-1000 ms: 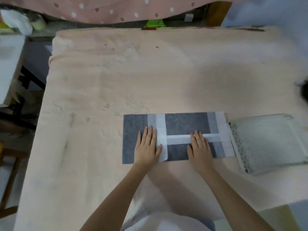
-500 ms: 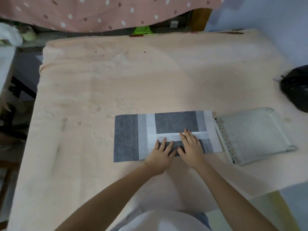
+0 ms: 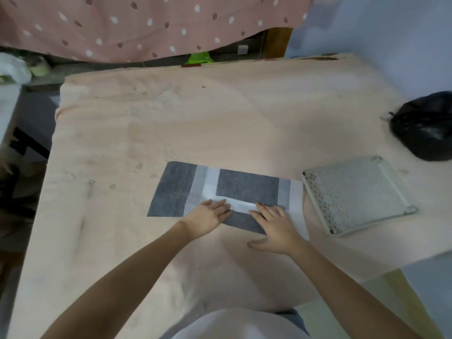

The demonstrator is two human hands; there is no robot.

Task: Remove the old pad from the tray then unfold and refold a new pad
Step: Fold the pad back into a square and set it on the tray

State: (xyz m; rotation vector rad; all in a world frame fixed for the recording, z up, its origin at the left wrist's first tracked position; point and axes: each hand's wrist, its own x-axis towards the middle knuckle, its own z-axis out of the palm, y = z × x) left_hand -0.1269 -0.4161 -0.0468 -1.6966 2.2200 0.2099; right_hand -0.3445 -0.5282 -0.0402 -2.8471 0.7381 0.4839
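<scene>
A grey and white pad [image 3: 247, 184] lies folded into a long strip on the peach cloth, near the table's front. My left hand [image 3: 208, 217] rests flat on its near edge, fingers pointing right along a white band. My right hand [image 3: 276, 227] lies flat on the pad's right part, fingers spread, thumb on the cloth. Neither hand holds anything. A pale perforated tray [image 3: 357, 194] sits just right of the pad, with no pad in it.
A tied black plastic bag [image 3: 425, 128] sits at the right edge behind the tray. Peach cloth [image 3: 171, 123] covers the whole table. A pink dotted fabric [image 3: 137, 23] hangs beyond the far edge. The table's front right corner drops off near the tray.
My left hand slid right toward the pad's middle and turned sideways. My right hand shifted slightly right and nearer. The camera tilted, bringing the black bag into view.
</scene>
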